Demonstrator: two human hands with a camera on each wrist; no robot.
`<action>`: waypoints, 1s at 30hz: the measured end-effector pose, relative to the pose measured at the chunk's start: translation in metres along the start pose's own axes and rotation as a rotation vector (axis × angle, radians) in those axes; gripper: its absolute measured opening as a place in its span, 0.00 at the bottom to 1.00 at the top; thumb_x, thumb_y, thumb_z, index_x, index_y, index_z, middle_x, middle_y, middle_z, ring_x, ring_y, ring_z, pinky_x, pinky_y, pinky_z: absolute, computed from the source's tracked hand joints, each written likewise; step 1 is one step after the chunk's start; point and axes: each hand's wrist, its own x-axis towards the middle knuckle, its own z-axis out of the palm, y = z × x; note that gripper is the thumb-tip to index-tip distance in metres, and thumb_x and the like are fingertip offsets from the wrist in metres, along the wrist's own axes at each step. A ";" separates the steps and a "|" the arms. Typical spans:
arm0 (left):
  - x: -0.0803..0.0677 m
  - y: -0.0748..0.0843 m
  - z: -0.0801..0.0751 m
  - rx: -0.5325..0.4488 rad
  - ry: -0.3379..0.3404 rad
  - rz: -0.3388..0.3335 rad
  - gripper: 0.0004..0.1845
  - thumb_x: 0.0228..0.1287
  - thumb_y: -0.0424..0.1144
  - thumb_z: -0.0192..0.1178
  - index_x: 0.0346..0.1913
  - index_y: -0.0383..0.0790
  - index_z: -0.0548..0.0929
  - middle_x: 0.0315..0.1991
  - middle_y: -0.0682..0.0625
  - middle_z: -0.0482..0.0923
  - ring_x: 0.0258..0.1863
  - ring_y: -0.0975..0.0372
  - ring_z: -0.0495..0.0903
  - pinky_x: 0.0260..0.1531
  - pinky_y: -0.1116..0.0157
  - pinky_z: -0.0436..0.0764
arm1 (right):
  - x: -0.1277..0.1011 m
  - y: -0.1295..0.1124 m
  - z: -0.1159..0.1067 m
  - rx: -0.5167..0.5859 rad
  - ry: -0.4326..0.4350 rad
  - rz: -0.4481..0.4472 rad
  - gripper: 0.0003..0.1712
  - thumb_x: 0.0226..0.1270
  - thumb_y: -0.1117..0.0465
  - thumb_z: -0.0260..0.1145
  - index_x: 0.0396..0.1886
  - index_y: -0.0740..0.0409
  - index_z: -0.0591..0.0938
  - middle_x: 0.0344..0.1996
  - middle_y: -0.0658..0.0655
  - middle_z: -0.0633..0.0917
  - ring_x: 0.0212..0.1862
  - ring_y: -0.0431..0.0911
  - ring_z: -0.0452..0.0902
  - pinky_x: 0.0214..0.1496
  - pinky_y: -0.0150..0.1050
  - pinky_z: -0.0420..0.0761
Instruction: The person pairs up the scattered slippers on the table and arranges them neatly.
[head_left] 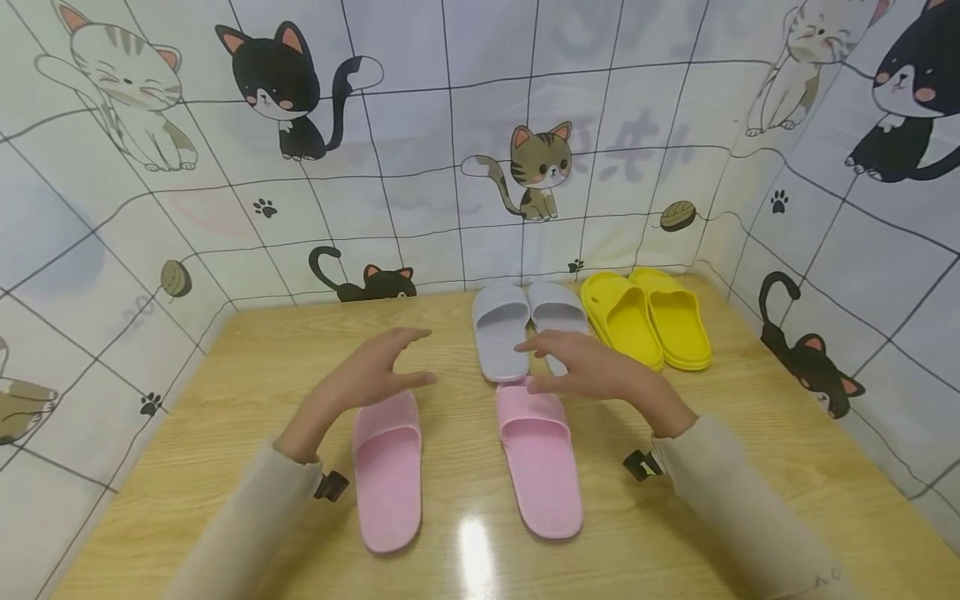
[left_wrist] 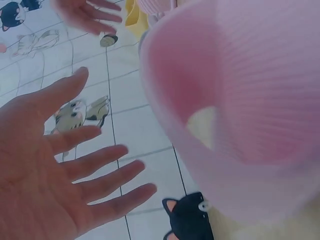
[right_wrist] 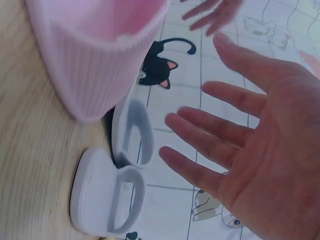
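Observation:
Two pink slippers lie side by side on the wooden table (head_left: 225, 417), toes pointing away from me. My left hand (head_left: 393, 358) hovers open over the toe of the left pink slipper (head_left: 386, 483), fingers spread and holding nothing. My right hand (head_left: 558, 362) hovers open above the toe of the right pink slipper (head_left: 543, 475), partly covering a grey slipper. In the left wrist view the open palm (left_wrist: 65, 170) is beside the pink slipper (left_wrist: 240, 110) without touching it. The right wrist view shows the open right hand (right_wrist: 250, 150) apart from the pink slipper (right_wrist: 95, 55).
A pair of grey slippers (head_left: 501, 329) stands just behind the right pink one, seen as well in the right wrist view (right_wrist: 115, 200). A yellow pair (head_left: 648, 317) sits at the back right. Cat-patterned sheets (head_left: 450, 167) wall the table on three sides.

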 end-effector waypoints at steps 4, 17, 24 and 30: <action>-0.022 -0.006 0.003 -0.007 -0.028 0.000 0.38 0.69 0.53 0.67 0.76 0.40 0.69 0.71 0.40 0.75 0.67 0.44 0.76 0.67 0.43 0.75 | -0.003 -0.010 0.006 -0.004 -0.037 -0.030 0.34 0.70 0.45 0.70 0.69 0.56 0.78 0.66 0.56 0.81 0.64 0.55 0.79 0.67 0.55 0.79; -0.047 -0.007 -0.001 0.111 -0.268 -0.197 0.33 0.62 0.59 0.71 0.66 0.49 0.79 0.63 0.44 0.81 0.63 0.47 0.79 0.64 0.44 0.78 | -0.004 -0.022 0.020 -0.011 -0.171 -0.004 0.32 0.63 0.51 0.75 0.66 0.50 0.81 0.64 0.53 0.84 0.63 0.51 0.80 0.66 0.53 0.80; -0.048 -0.009 -0.005 0.084 -0.294 -0.165 0.30 0.63 0.37 0.69 0.69 0.45 0.79 0.61 0.41 0.82 0.61 0.47 0.80 0.62 0.45 0.80 | 0.000 -0.022 0.027 -0.079 -0.167 -0.025 0.25 0.68 0.50 0.72 0.63 0.49 0.84 0.65 0.55 0.83 0.63 0.55 0.82 0.63 0.51 0.83; -0.049 -0.008 -0.005 0.076 -0.310 -0.152 0.30 0.62 0.35 0.69 0.69 0.45 0.78 0.62 0.41 0.82 0.61 0.47 0.80 0.62 0.45 0.80 | -0.001 -0.027 0.029 -0.100 -0.196 -0.015 0.25 0.65 0.59 0.73 0.63 0.48 0.83 0.63 0.56 0.84 0.63 0.55 0.81 0.64 0.51 0.82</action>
